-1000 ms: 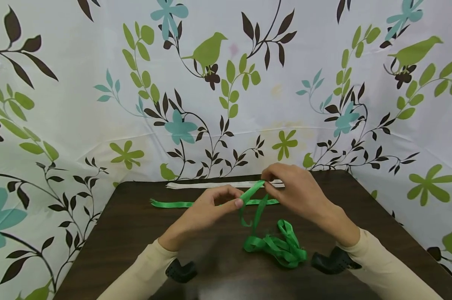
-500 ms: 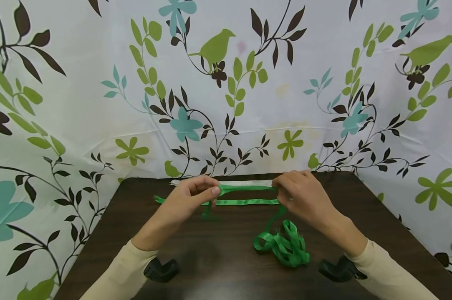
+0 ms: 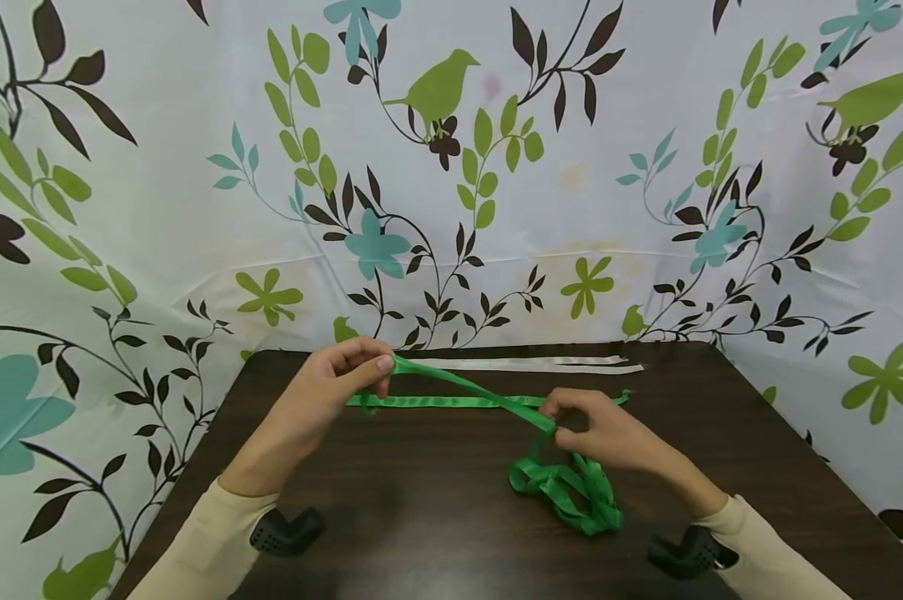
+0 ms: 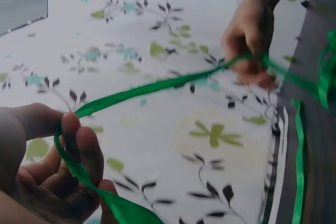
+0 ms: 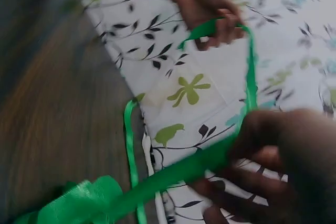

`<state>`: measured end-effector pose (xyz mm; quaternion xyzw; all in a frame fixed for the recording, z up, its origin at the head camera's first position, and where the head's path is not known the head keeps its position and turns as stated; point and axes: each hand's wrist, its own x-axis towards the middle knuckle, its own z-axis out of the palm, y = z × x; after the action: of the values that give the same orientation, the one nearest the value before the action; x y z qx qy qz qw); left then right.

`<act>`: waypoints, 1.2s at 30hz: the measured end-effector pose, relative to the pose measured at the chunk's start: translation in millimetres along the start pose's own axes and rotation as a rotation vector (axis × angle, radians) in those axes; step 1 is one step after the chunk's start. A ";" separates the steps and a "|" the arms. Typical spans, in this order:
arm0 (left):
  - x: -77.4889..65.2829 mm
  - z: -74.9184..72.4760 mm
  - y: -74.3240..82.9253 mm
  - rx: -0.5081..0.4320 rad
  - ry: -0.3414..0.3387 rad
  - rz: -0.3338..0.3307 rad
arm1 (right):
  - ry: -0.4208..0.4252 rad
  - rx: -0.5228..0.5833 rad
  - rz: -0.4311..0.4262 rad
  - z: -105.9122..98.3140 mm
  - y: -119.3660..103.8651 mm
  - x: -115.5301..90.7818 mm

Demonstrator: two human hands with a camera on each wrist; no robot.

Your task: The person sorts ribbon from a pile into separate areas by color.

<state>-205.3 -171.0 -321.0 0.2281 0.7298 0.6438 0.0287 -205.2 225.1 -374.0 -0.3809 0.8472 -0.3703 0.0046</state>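
A length of green ribbon [image 3: 466, 385] stretches between my two hands above the table, sloping down to the right. My left hand [image 3: 338, 375] pinches it between thumb and fingertips, and its loose end hangs below that hand in the left wrist view. Lower and to the right, my right hand [image 3: 601, 429] pinches the same ribbon. From there it runs down to a loose heap of green ribbon [image 3: 571, 492] on the table. Behind the hands a separate green strip [image 3: 436, 402] lies flat, with white strips [image 3: 526, 364] beyond it near the back edge.
The dark brown table [image 3: 421, 525] ends at the back against a white cloth [image 3: 151, 233] printed with leaves, birds and flowers. Black wrist devices [image 3: 286, 532] sit under both forearms.
My hands have moved apart, the left going left and the right going right and then down. The ribbon between them has grown longer and now slopes.
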 end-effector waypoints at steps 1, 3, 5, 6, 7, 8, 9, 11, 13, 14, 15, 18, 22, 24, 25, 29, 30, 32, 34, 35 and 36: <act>-0.2 -4.0 -1.7 0.008 0.013 -0.007 | -0.041 0.105 0.021 -0.8 2.8 -2.2; -0.4 -12.2 -6.0 0.019 0.038 -0.023 | -0.116 0.285 0.049 -3.0 7.4 -6.1; -0.6 -19.7 -10.2 0.024 0.057 -0.040 | -0.166 0.425 0.037 -6.0 11.0 -9.1; -0.3 -23.3 -12.4 0.030 0.064 -0.044 | -0.185 0.471 0.013 -7.9 12.7 -10.5; 0.0 -26.5 -15.0 0.034 0.071 -0.051 | -0.197 0.513 -0.012 -10.0 14.0 -12.3; 0.4 -29.5 -17.7 0.038 0.077 -0.058 | -0.202 0.540 -0.028 -12.2 15.3 -14.5; 0.6 -32.5 -20.3 0.045 0.085 -0.065 | -0.203 0.559 -0.045 -14.8 16.5 -16.5; 0.8 -38.3 -25.2 0.057 0.097 -0.078 | -0.203 0.581 -0.066 -20.3 19.0 -20.9; 0.0 -44.2 -29.8 0.074 0.112 -0.096 | -0.208 0.584 -0.058 -26.3 21.6 -25.6; -0.8 -47.2 -31.7 0.080 0.118 -0.104 | -0.215 0.583 -0.043 -29.1 22.7 -28.1; -1.7 -50.4 -33.4 0.084 0.123 -0.110 | -0.228 0.591 -0.030 -32.0 23.6 -30.4; -4.5 -59.4 -37.3 0.089 0.135 -0.118 | -0.289 0.627 -0.002 -39.5 25.6 -37.3; -7.1 -69.2 -40.2 0.068 0.167 -0.127 | -0.385 0.661 0.003 -46.4 25.8 -46.7; -7.4 -71.8 -41.6 0.066 0.174 -0.133 | -0.416 0.602 0.007 -48.9 24.1 -52.6; -7.2 -72.9 -42.5 0.063 0.176 -0.136 | -0.424 0.556 0.014 -49.9 22.9 -55.4; -6.5 -77.5 -46.7 0.059 0.168 -0.135 | -0.433 0.346 0.038 -53.5 16.7 -65.0; -6.3 -79.0 -47.8 0.059 0.173 -0.132 | -0.432 0.307 0.045 -54.7 15.7 -67.2; -6.4 -82.3 -50.5 0.062 0.184 -0.135 | -0.425 0.276 0.057 -57.8 14.7 -72.3; -6.8 -85.4 -54.0 0.076 0.194 -0.148 | -0.412 0.267 0.089 -62.6 15.1 -77.8; -7.4 -86.7 -56.1 0.087 0.195 -0.159 | -0.406 0.281 0.089 -65.2 16.6 -80.6; -8.1 -88.0 -58.3 0.101 0.195 -0.171 | -0.400 0.314 0.094 -68.4 18.0 -83.1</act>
<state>-244.8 -259.5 -363.7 0.1025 0.7774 0.6206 0.0010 -177.6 329.5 -358.5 -0.4013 0.7783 -0.4141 0.2483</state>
